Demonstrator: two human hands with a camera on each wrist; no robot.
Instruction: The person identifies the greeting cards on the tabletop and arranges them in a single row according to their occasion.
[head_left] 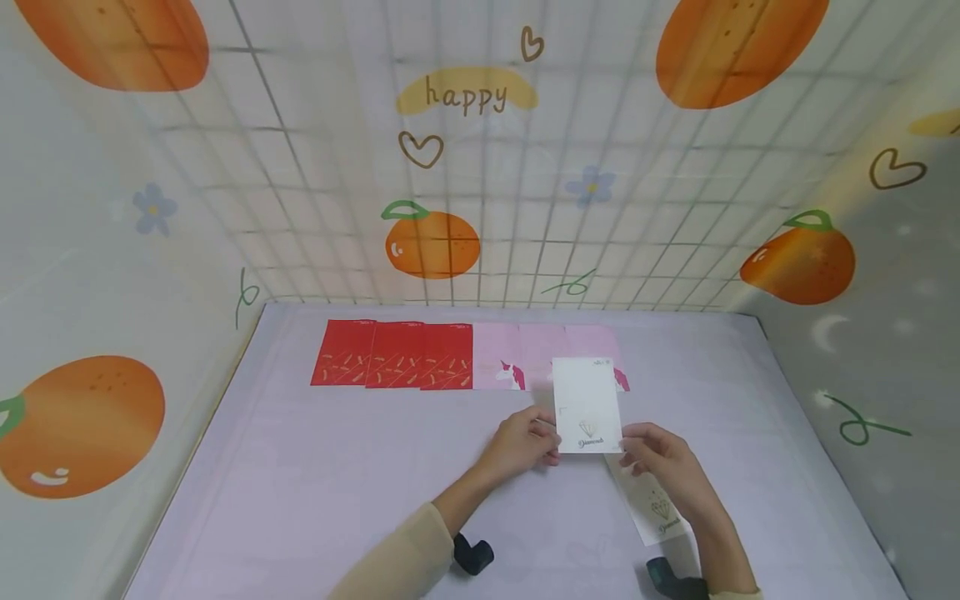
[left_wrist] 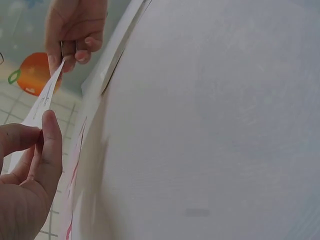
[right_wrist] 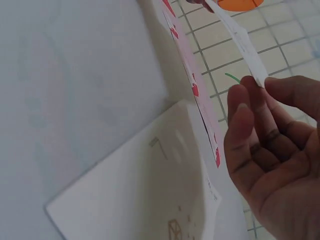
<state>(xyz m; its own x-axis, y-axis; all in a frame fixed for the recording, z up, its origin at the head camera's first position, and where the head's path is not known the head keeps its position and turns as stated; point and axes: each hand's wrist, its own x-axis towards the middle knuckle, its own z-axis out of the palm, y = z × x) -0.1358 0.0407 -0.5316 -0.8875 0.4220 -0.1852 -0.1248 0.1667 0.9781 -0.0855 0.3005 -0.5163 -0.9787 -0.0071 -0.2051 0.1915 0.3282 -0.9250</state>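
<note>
A white card with a diamond drawing (head_left: pixel 588 400) is held up off the table between both hands. My left hand (head_left: pixel 519 439) pinches its lower left edge between thumb and fingers. On the opposite edge, my right hand (head_left: pixel 663 462) pinches the lower right corner. Below the right hand, partly hidden by it, more white diamond paper (head_left: pixel 654 508) lies on the table; whether it is one card or several I cannot tell. In the right wrist view this white paper (right_wrist: pixel 135 185) shows large, and the held card (right_wrist: pixel 245 47) appears nearly edge-on.
Overlapping red cards (head_left: pixel 393 356) lie in a row at the back of the pale table (head_left: pixel 337 475). Pink unicorn cards (head_left: pixel 497 350) continue that row to the right, partly behind the held card. A wire grid behind a printed curtain (head_left: pixel 525 192) stands at the back.
</note>
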